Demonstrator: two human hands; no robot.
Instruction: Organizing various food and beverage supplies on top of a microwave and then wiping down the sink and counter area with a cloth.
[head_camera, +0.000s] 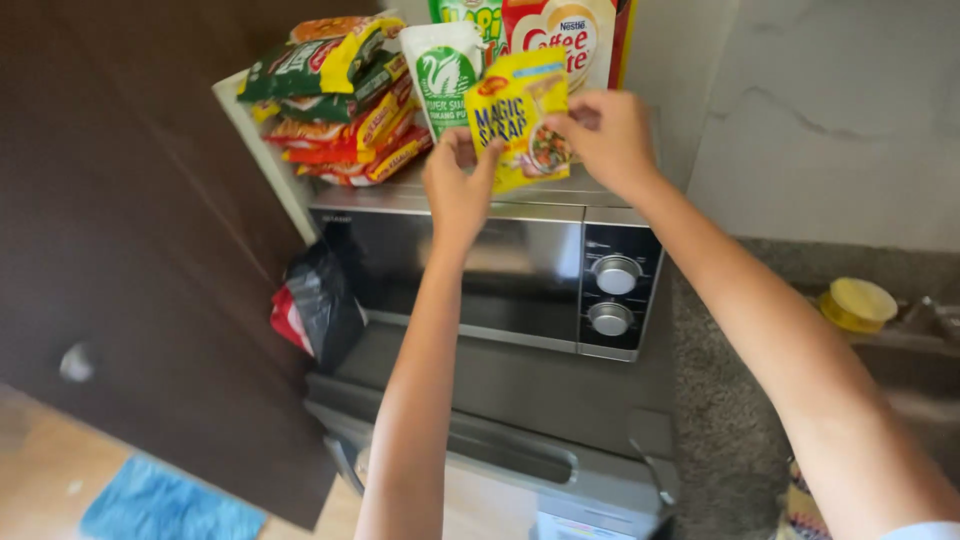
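A stainless-steel microwave oven with two round dials sits directly below both hands, its flat top serving as a shelf. To the left of the left hand lies a stack of red, yellow and green noodle packets; just behind the hands stand a white-and-green pouch and a red-and-white pouch. The left hand and the right hand are each pinched shut on an edge of a small yellow foil sachet, held upright between them above the oven's front edge. The step in hand looks like holding the sachet taut; a tear or a set-down would call for a firm two-sided grip.
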